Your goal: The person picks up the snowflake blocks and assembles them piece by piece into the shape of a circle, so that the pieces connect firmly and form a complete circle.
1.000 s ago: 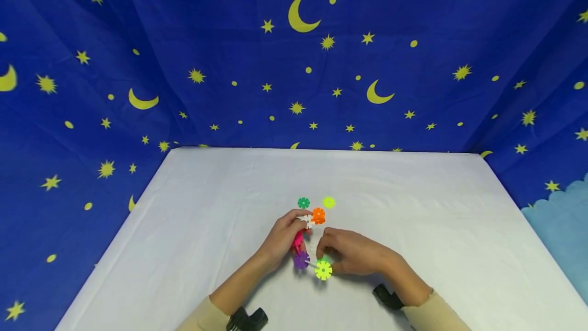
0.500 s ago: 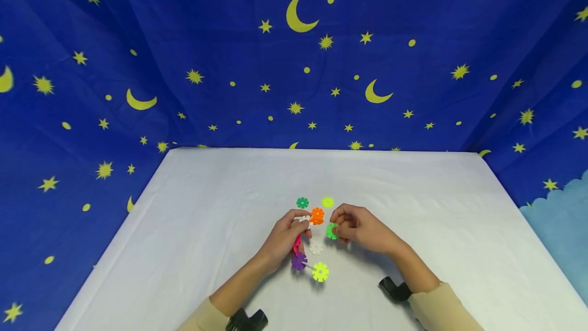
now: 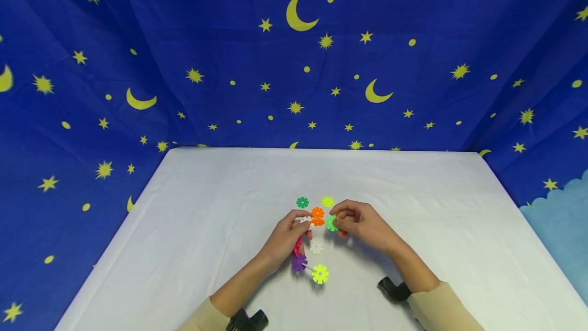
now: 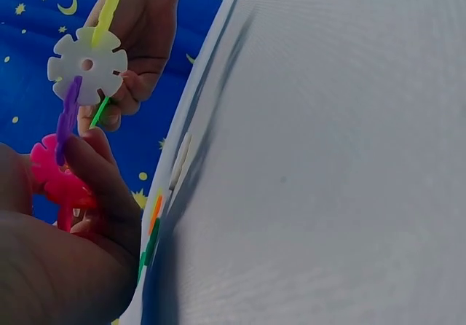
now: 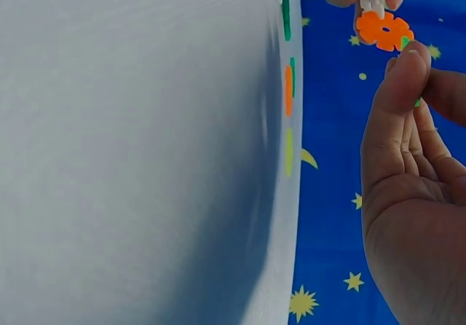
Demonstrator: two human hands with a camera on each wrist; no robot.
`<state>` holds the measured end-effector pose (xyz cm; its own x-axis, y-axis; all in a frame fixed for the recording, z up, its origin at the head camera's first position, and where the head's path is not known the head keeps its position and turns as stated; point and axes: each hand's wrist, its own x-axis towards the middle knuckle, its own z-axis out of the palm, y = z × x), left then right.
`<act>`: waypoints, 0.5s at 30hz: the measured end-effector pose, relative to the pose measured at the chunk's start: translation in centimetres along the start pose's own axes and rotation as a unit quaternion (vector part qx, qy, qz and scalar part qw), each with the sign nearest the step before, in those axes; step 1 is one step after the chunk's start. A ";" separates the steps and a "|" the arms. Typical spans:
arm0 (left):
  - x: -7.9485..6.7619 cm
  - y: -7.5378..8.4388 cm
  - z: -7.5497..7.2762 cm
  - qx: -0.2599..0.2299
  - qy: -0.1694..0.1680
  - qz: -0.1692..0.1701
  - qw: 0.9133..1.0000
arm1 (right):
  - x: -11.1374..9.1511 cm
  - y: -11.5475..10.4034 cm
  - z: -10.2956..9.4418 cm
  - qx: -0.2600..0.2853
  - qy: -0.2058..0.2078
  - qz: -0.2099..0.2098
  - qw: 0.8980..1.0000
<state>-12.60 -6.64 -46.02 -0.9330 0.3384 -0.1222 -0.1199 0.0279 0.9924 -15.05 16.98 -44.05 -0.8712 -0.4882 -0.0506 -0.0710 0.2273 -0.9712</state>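
Directions are for the head view, with twelve o'clock at the far edge of the white table (image 3: pixel 220 193). A black wrist-worn device (image 3: pixel 250 319) is at seven o'clock from the left hand (image 3: pixel 286 236). The left hand's fingers grasp a chain of notched discs above the table, gripping at the pink disc (image 4: pixel 62 183) and the upper white disc (image 5: pixel 373 6). The purple disc (image 3: pixel 299 262) hangs at five o'clock from that hand; the linking white disc (image 4: pixel 73 59), seen edge-on from the head, joins it to the yellow end disc (image 3: pixel 320 274) at four o'clock. The dark green disc (image 3: pixel 302 202) lies at one o'clock from the left hand. A loose white disc (image 3: pixel 316 247) lies between one and two o'clock from the purple disc. The held orange disc (image 5: pixel 373 29) is attached to the upper white disc. The right hand (image 3: pixel 361 223), at three o'clock from it, pinches the light green disc (image 3: pixel 332 223) between thumb and fingers; contact between these two discs cannot be confirmed.
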 end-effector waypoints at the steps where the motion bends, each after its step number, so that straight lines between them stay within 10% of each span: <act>1: 0.0 0.0 0.0 0.001 -0.001 0.001 1.000 | 0.0 0.0 0.0 0.001 0.002 0.002 1.000; 15: 0.0 -0.3 0.4 0.045 -0.007 0.021 0.999 | 0.0 -0.2 0.8 0.011 0.009 0.005 1.000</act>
<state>-12.40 -6.25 -46.28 -0.9314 0.3547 -0.0815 -0.0498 0.0977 0.9940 -14.60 16.25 -44.08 -0.8804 -0.4710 -0.0553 -0.0530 0.2137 -0.9755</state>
